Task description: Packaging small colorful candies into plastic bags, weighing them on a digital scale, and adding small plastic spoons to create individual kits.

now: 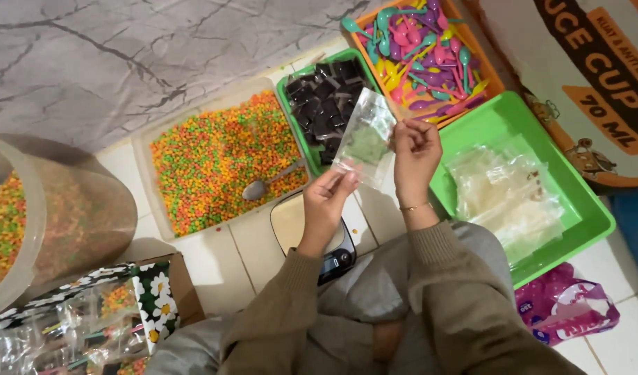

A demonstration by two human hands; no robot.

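Your left hand (327, 196) and right hand (415, 147) both pinch a small clear plastic pouch (365, 137) above the digital scale (317, 236).

Both arms reached forward in brown sleeves, elbows bent, wrists raised. The left hand (327, 196) pinched with thumb and fingertips, palm turned inward. The right hand (414, 154) was curled shut, higher, a thin bracelet at its wrist.
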